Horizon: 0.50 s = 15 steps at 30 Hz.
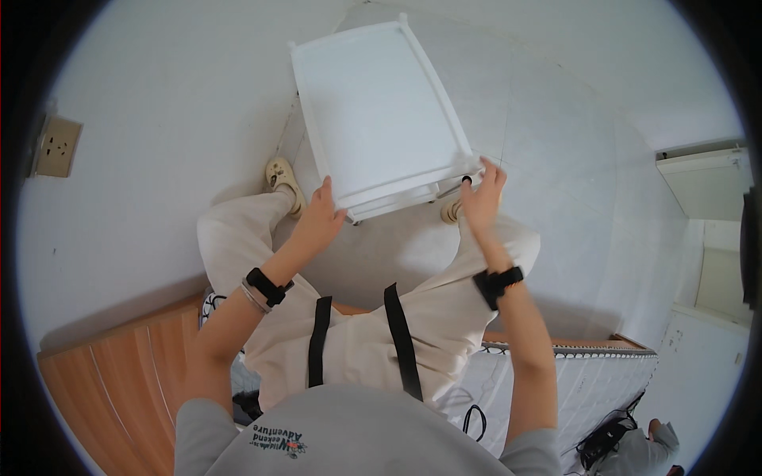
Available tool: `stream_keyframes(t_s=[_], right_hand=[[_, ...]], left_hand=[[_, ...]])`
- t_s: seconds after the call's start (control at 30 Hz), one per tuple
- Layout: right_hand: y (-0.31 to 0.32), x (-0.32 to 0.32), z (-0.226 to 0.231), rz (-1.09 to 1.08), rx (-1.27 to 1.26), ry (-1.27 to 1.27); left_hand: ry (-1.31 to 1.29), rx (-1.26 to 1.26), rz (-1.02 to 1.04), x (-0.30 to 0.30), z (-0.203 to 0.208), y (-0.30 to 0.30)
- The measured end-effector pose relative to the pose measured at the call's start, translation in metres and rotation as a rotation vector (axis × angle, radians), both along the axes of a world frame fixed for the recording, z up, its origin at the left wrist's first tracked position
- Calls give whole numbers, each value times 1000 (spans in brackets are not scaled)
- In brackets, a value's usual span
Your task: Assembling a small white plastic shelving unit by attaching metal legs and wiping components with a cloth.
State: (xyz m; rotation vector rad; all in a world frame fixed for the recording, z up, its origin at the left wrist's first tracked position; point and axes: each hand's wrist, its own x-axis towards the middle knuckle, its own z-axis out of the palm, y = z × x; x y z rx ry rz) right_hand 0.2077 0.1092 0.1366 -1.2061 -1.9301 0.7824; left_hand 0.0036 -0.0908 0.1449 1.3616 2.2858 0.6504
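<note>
A white tiered rack with a rimmed, tray-like top stands on the floor in front of my knees, turned slightly. Part of a lower tier shows under its near edge. My left hand is closed around the rack's near left corner, fingertips on the rim and thumb at the near side. My right hand is at the near right corner, fingers bent around the corner end. A small black round piece shows beside its thumb. The palm side of both hands is hidden.
I sit on a bed with a wooden headboard or side panel at left. A wall socket is far left. White cabinets stand at right. Black cables and another person's grey sleeve are lower right.
</note>
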Motion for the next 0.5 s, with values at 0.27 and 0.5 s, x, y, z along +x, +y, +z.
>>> stream_keyframes(t_s=[0.27,0.5], right_hand=[[48,13,-18,402,21,-278],[31,25,-9,366,87,-477]], left_hand=[[-74,87,31,-8,-4,-3],[-218,-194,20,-25,22,7]])
